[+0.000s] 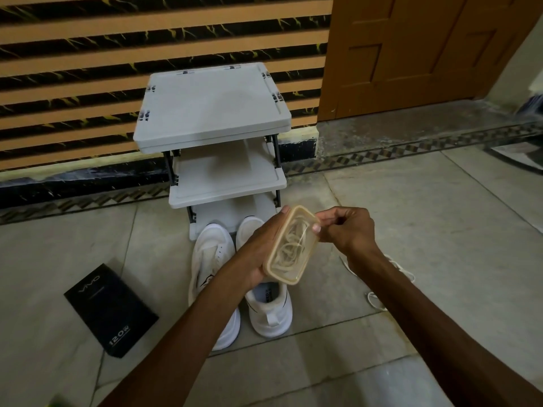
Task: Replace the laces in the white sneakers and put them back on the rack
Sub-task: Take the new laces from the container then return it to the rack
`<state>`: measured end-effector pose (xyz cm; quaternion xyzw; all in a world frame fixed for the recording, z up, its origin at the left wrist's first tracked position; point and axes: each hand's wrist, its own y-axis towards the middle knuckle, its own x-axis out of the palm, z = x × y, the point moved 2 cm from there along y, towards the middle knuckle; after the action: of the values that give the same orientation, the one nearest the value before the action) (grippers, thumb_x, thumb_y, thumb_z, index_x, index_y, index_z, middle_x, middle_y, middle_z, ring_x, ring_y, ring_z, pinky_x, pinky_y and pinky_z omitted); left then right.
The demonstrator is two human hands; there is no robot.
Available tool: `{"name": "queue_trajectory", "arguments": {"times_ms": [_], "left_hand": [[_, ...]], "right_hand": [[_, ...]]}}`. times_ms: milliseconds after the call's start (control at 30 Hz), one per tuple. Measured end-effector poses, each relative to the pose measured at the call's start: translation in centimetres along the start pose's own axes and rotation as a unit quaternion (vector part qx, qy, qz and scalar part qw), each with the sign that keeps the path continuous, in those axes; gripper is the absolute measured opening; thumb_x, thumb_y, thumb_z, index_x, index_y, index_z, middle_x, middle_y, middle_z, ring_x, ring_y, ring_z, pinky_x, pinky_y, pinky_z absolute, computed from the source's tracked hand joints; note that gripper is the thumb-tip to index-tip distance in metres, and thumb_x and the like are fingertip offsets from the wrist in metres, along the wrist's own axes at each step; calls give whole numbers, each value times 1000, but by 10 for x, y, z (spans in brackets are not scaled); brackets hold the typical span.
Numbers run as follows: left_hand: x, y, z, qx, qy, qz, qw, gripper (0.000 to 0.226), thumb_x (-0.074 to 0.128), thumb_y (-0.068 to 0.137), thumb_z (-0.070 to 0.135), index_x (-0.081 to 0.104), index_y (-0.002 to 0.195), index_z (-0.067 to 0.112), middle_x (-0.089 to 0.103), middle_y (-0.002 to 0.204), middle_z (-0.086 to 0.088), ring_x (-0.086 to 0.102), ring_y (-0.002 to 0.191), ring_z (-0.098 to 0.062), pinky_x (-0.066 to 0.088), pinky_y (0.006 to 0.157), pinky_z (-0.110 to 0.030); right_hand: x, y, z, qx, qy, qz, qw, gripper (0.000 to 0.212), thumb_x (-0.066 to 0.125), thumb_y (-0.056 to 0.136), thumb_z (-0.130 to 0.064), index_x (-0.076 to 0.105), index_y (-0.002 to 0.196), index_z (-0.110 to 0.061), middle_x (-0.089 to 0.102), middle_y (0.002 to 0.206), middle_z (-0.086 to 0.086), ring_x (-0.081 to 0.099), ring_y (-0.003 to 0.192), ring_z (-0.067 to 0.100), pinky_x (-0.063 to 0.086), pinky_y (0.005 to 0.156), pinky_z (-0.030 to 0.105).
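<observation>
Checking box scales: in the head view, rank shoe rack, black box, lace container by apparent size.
1. grey shoe rack
2. black Vivo box
3. lidded lace container, held nearer the camera, so true size versus the box is unsure

Person's upper limbs, head view. Left hand (258,254) and right hand (349,230): bare, with slender fingers and short, trimmed nails, one plainly seen on the right thumb (316,228). Left forearm (191,324) and right forearm (435,312): lean, bare along their whole visible length.
</observation>
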<state>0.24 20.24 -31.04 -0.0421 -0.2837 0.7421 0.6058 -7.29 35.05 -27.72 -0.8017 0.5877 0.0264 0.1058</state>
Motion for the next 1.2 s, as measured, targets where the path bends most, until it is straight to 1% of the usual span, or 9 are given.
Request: {"name": "queue_trajectory", "arguments": {"times_ms": [167,433,567,667,867,1000,1067,1133,1200], "left_hand": [[-7,6,-4,7,-56,13,998,77,55,72,70,61,126,14,70,115,-14,67,106,-28,54,81,-38],[-11,9,-2,-18,-209,-4,978,68,53,90,61,55,135,10,64,123,-16,63,109,-30,51,91,-44],[-17,14,-5,12,-252,-5,968,67,51,90,62,55,136,12,60,128,-16,59,113,-30,46,102,-47],[-27,13,-3,28,-285,13,958,67,50,90,62,54,137,14,59,127,-14,60,107,-29,52,91,-48],[-28,1,-1,18,-291,-18,956,67,50,90,62,53,138,16,60,123,-10,59,106,-27,52,88,-46],[-18,-4,-6,2,-274,-27,961,62,54,87,62,56,131,18,64,113,-9,63,96,-26,51,88,-44],[-14,-6,-8,-1,-263,-25,965,65,54,87,61,54,135,18,63,114,-9,63,97,-26,51,88,-44],[-11,-8,-12,-3,-258,-24,966,67,51,90,61,51,140,16,63,116,-9,63,98,-26,52,88,-45],[-7,-9,-13,-2,-258,-28,966,65,49,91,61,53,138,16,64,118,-10,64,98,-26,52,89,-45]], "right_hand": [[-5,2,-5,-21,-23,-4,1000,17,80,71,3,74,78,-11,73,72,6,71,70,22,61,67,34],[-27,-2,-31,-131,-26,-198,971,14,69,81,5,61,83,-8,66,97,10,59,99,36,52,82,46],[-39,-11,-50,-145,-41,-295,944,14,70,79,6,62,84,-4,67,94,13,63,94,31,54,78,36],[-52,-18,-45,-153,-135,-323,924,16,74,75,7,66,78,-6,69,88,9,67,86,25,59,74,36],[-36,-39,46,-310,-468,-262,785,15,64,66,-15,57,74,-26,60,83,-7,59,74,13,53,59,36],[-34,-60,99,-335,-536,-294,717,6,51,77,-21,56,78,-18,56,88,1,54,78,23,48,58,38],[-37,-61,109,-300,-550,-333,705,26,38,84,-28,61,84,-16,58,95,2,55,84,23,50,66,41],[-41,-57,101,-256,-531,-338,734,23,45,84,-25,66,86,-16,62,99,0,59,89,20,51,73,39],[-41,-52,72,-257,-398,-256,843,6,63,84,-18,69,83,-19,66,93,-6,63,82,10,54,71,34]]}}
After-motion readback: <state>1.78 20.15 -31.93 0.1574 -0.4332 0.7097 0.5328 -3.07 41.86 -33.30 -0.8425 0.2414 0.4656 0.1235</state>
